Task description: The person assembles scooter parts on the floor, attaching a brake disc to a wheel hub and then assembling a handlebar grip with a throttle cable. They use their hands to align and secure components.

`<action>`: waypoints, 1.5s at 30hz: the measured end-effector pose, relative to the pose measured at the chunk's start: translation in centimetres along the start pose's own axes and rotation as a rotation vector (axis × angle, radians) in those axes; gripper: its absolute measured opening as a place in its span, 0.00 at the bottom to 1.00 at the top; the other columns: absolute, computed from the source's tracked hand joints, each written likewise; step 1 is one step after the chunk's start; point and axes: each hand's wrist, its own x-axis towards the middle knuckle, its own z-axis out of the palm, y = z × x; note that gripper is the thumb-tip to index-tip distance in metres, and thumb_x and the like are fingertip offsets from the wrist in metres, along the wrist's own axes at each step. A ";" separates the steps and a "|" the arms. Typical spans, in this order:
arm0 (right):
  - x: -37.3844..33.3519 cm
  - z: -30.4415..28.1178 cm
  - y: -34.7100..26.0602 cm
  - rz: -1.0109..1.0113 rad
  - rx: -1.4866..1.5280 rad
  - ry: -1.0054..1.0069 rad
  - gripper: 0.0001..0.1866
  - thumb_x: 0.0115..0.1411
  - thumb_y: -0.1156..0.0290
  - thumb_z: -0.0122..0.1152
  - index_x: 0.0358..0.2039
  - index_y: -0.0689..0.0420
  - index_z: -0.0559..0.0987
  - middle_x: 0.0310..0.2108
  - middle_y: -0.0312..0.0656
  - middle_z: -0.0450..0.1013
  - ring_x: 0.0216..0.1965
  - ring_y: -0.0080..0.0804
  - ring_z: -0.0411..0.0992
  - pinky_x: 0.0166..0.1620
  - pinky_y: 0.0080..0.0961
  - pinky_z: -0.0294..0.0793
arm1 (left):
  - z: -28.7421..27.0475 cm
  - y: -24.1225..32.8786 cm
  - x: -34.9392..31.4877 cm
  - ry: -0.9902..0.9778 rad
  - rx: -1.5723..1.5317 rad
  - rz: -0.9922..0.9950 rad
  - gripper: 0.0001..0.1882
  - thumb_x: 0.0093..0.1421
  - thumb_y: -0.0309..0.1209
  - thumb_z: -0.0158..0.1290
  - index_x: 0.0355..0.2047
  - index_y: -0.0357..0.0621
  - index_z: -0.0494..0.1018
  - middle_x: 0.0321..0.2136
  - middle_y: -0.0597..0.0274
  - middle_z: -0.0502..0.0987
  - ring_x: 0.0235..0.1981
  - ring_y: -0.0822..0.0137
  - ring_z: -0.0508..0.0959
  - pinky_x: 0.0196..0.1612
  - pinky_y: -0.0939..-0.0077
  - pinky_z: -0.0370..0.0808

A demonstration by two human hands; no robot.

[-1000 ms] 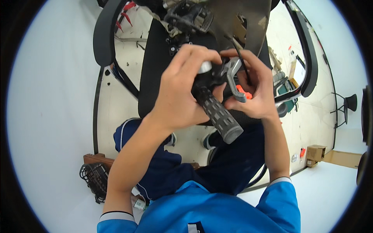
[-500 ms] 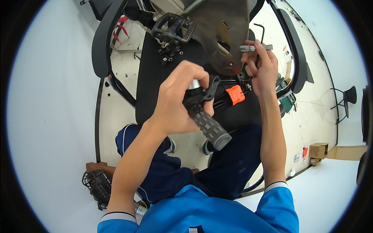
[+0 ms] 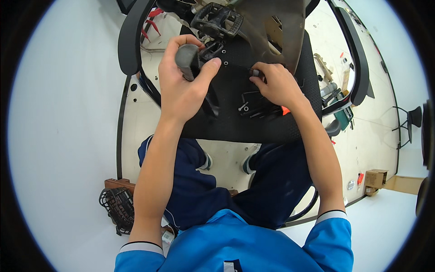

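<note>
Seat (image 3: 253,129) beneath, grip end (image 3: 185,61) toward camera

Before me is the chair seat (image 3: 226,129). A pedal (image 3: 217,21) sits at its far left corner, a sheet (image 3: 256,22) to the right along the far edge. My left hand (image 3: 183,95), around a handgrip (image 3: 186,61), is over the left edge; two rings (image 3: 225,63) lie between it and my right hand (image 3: 278,86); hex keys (image 3: 263,111) lie nearer me, toward the right edge.

- blk chair (image 3: 414,117), far R
- cardbd boxes (image 3: 376,177) on flr (image 3: 362,147), lower R
- red item (image 3: 360,178) just L of boxes
- blk cage-like thing (image 3: 117,205), lower L, nr brown block (image 3: 119,182)
</note>
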 end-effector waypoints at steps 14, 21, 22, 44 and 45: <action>-1.4 0.0 0.7 -0.007 -0.077 -0.071 0.12 0.58 0.64 0.64 0.34 0.60 0.81 0.27 0.47 0.78 0.32 0.46 0.77 0.39 0.37 0.75 | -3.4 -2.0 0.6 -0.166 0.130 -0.028 0.23 0.58 0.28 0.60 0.55 0.39 0.72 0.49 0.57 0.75 0.44 0.69 0.78 0.49 0.77 0.74; 0.2 1.6 2.0 -0.151 -0.097 0.033 0.09 0.58 0.71 0.62 0.37 0.61 0.80 0.35 0.48 0.77 0.41 0.47 0.75 0.45 0.38 0.74 | -3.6 -1.3 0.5 -0.215 -0.164 -0.139 0.31 0.58 0.23 0.54 0.62 0.36 0.62 0.54 0.48 0.72 0.47 0.57 0.80 0.52 0.69 0.76; 0.3 1.6 1.6 -0.144 -0.069 0.046 0.09 0.57 0.72 0.62 0.37 0.61 0.80 0.36 0.48 0.76 0.42 0.47 0.75 0.46 0.38 0.74 | -3.7 -1.5 0.6 -0.209 -0.185 -0.147 0.32 0.58 0.23 0.54 0.63 0.35 0.60 0.54 0.47 0.71 0.47 0.56 0.80 0.53 0.68 0.76; -1.4 -1.7 -4.2 0.030 1.062 0.015 0.16 0.69 0.56 0.53 0.38 0.58 0.75 0.17 0.28 0.64 0.19 0.11 0.59 0.22 0.14 0.55 | -1.6 -0.4 -0.5 -0.541 -0.034 -0.172 0.15 0.65 0.28 0.53 0.50 0.32 0.75 0.43 0.57 0.79 0.43 0.71 0.78 0.51 0.75 0.76; -1.4 -1.7 -3.7 0.024 1.097 -0.029 0.15 0.68 0.57 0.56 0.38 0.57 0.74 0.18 0.29 0.65 0.18 0.12 0.59 0.21 0.14 0.55 | -1.4 -0.8 -0.5 -0.512 -0.036 -0.167 0.16 0.68 0.32 0.50 0.51 0.33 0.73 0.43 0.58 0.78 0.44 0.71 0.78 0.51 0.74 0.76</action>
